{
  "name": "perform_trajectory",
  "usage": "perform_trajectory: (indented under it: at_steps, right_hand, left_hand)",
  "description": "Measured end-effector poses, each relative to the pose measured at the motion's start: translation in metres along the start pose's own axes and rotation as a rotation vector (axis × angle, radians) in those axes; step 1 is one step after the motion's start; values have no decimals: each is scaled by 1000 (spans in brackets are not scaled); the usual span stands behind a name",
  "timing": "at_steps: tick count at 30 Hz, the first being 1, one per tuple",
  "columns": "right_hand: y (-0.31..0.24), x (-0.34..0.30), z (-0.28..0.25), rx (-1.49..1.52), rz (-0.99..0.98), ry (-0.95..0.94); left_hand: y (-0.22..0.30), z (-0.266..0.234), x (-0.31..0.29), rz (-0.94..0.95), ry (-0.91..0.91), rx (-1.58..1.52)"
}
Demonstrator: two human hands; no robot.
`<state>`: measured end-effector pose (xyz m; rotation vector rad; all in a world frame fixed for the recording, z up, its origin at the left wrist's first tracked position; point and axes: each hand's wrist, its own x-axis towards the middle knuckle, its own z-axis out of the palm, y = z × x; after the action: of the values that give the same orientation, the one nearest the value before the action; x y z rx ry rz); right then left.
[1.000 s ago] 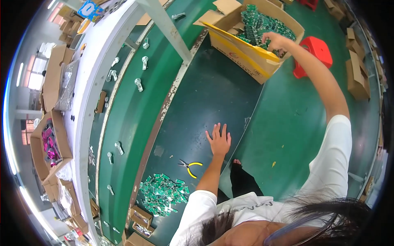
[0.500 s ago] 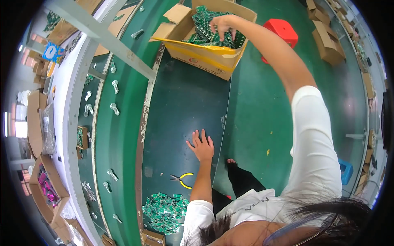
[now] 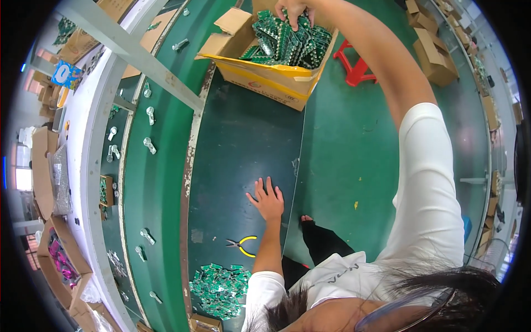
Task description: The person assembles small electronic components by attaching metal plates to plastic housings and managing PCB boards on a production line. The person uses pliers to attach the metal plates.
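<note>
My left hand point(image 3: 268, 203) lies flat on the dark table point(image 3: 238, 133), fingers spread, holding nothing. Just below it are pliers point(image 3: 243, 245) with yellow handles, their jaws apart. A pile of small green circuit boards point(image 3: 218, 290) is heaped near the table's lower end. At the far end, my right hand point(image 3: 296, 11) reaches into an open cardboard box point(image 3: 260, 83) with yellow tape along its rim. Its fingers are closed on the top edge of green circuit board panels point(image 3: 285, 47), which stand tilted among many others. How many panels it grips cannot be made out.
Left of the table runs a green conveyor belt point(image 3: 166, 193) with several small clear-and-white parts on it. A grey metal post point(image 3: 144, 61) slants above the belt. On the right a red stool point(image 3: 357, 66) stands on the green floor, and cardboard boxes point(image 3: 434, 55) line the far side.
My right hand has shifted slightly up and left in the view, its fingers now closed on the panels. The panels under it stand more upright. The left hand stays flat on the table.
</note>
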<state>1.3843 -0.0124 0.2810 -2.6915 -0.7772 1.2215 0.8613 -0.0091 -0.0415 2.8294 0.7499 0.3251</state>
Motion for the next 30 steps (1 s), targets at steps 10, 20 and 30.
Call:
perform_trajectory:
  at_steps: [10,20,30]
  right_hand:
    - [2,-14,8,118,-38,108]
    - [20,-59,-27,190,-169,142]
    - [60,-116,3,414,-298,456]
  left_hand:
    - [3,0,2,7,29,-7]
    - [2,-1,0,8,28,-18]
    - [12,0,1,32,74,-27]
